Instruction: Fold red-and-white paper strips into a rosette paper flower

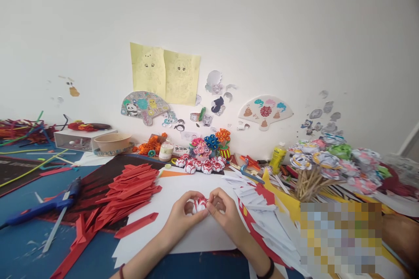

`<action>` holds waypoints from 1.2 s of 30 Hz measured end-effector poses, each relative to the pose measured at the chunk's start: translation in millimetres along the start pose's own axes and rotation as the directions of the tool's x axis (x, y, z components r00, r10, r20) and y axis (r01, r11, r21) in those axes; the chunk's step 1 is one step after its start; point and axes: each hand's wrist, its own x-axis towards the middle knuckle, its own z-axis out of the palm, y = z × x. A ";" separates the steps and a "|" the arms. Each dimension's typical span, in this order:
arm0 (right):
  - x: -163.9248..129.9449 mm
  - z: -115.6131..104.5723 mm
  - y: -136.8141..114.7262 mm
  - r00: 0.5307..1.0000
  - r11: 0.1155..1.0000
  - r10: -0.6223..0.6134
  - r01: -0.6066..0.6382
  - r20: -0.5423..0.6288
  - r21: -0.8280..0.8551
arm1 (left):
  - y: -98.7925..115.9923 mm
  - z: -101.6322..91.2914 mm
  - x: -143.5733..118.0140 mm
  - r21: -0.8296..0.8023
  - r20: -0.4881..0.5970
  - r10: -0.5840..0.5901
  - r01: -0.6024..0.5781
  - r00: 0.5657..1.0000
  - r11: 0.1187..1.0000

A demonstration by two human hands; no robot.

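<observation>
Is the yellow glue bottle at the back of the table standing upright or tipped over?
Upright. The yellow glue bottle stands on its base beside the stick-mounted paper flowers, its pale cap pointing up.

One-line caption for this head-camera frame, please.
Left hand and right hand together pinch a small red-and-white folded paper flower above a white sheet, beside a pile of red folded strips.

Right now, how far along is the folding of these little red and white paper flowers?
Done: a row of finished red and white paper flowers sits at the back of the white sheet. In hand: the left hand and right hand pinch another small red and white flower between them. Left: a pile of folded red paper strips and a stack of white folded strips lie unused.
</observation>
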 end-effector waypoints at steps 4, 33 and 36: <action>4.0 -7.7 -1.9 0.994 0.971 0.110 -0.112 0.021 0.209 | 1.2 -2.2 -0.3 -0.098 -0.003 -0.032 0.031 0.999 0.995; 0.8 1.7 1.1 0.978 0.854 0.155 -0.204 0.140 0.479 | 9.9 -10.3 -3.8 0.042 -0.034 0.177 -0.176 0.984 0.984; 1.4 2.6 0.9 0.977 0.823 0.144 -0.205 0.154 0.529 | 10.3 -10.5 -4.8 0.015 -0.047 0.172 -0.172 0.984 0.985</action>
